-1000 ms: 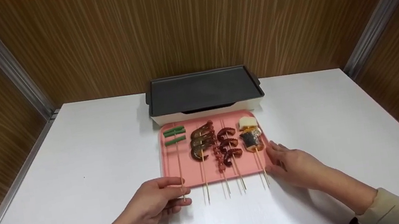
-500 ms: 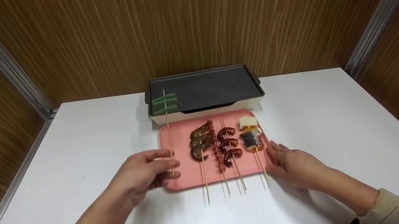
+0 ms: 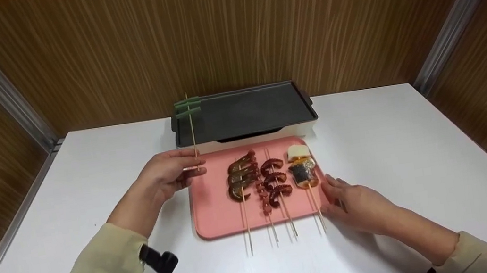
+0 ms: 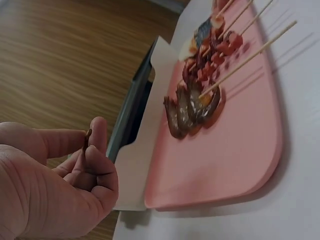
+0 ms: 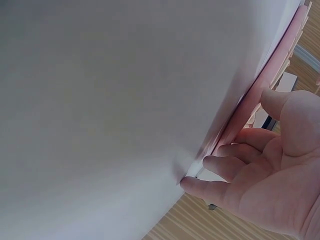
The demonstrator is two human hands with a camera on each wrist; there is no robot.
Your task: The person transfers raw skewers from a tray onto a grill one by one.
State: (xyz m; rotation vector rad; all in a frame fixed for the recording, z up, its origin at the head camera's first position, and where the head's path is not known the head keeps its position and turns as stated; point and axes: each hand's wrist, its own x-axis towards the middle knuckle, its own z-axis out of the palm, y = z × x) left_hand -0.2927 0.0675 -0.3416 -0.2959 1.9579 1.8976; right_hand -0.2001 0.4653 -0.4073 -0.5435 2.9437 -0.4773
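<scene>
My left hand (image 3: 172, 172) pinches the lower stick of a skewer (image 3: 192, 131) with short green vegetable pieces, raised above the far-left corner of a black griddle (image 3: 249, 109). In the left wrist view only the skewer's stick end (image 4: 87, 137) shows between thumb and fingers. Relaxed, my right hand (image 3: 360, 205) rests against the right side and near corner of a pink tray (image 3: 216, 211). On the tray lie a shrimp skewer (image 3: 240, 177), a thin skewer of small red pieces (image 3: 264, 198), a skewer of dark red octopus-like pieces (image 3: 276, 178) and a fish-like skewer (image 3: 303, 173) topped with a white piece.
The griddle sits on a white base (image 3: 295, 130) just behind the tray. Several stick ends overhang the tray's near edge. A white table (image 3: 391, 135) lies beneath, with wood-grain walls (image 3: 228, 29) at the back and sides.
My left hand has lifted the green vegetable skewer off the tray's left side and carried it forward and up over the griddle. My right hand has stayed at the tray's corner.
</scene>
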